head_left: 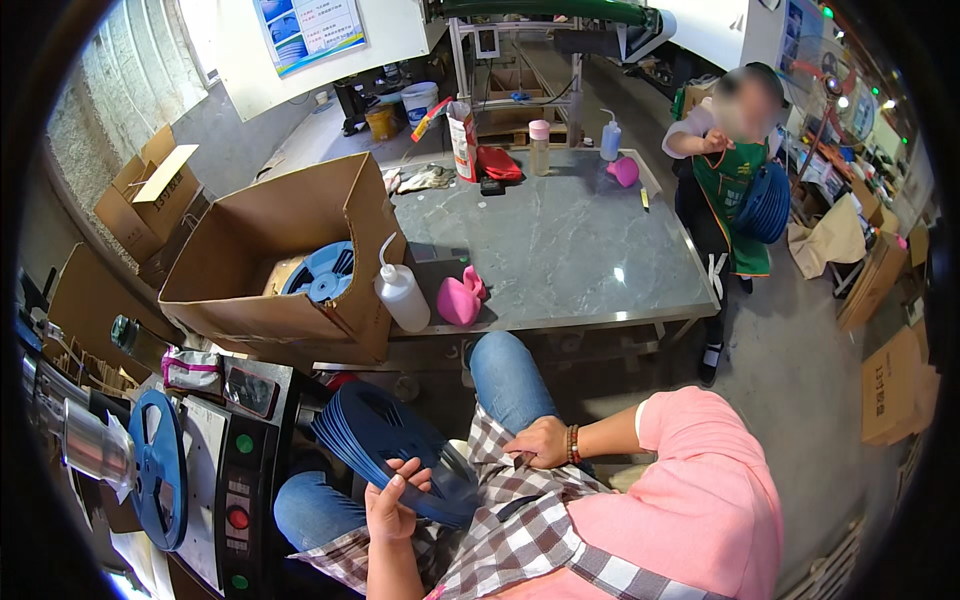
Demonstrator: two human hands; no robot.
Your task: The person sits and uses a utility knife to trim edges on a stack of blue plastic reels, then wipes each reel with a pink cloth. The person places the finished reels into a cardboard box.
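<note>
Reels stacked in the left hand, over the lap

Left hand (388,508) is closed on a stack of blue plastic reels (395,450), fingers curled over the near rim with the thumb side hidden behind it. From that grip the stack fans up and away to the left, leaning on the person's jeans-clad thigh, so most of its bulk sits above and beyond the fingers. Right hand (541,442) lies just to the right of the stack, apart from it, fingers bent and pinching the checked cloth (520,520) across the lap; it holds no reel.

The reels look thin, stiff and light, with open cut-outs in their faces. As a stack they are likely smooth against one another and apt to slide or splay, so a hold across the rim edges, squeezing all the discs together, seems surest; a spoke opening would give a finger hold on a single disc.

Further left of the grip, another blue reel (158,468) sits on a machine (235,490). Beyond the stack stands a cardboard box (290,300) with a reel inside, beside a white squeeze bottle (400,292) on the grey table (560,250).
</note>
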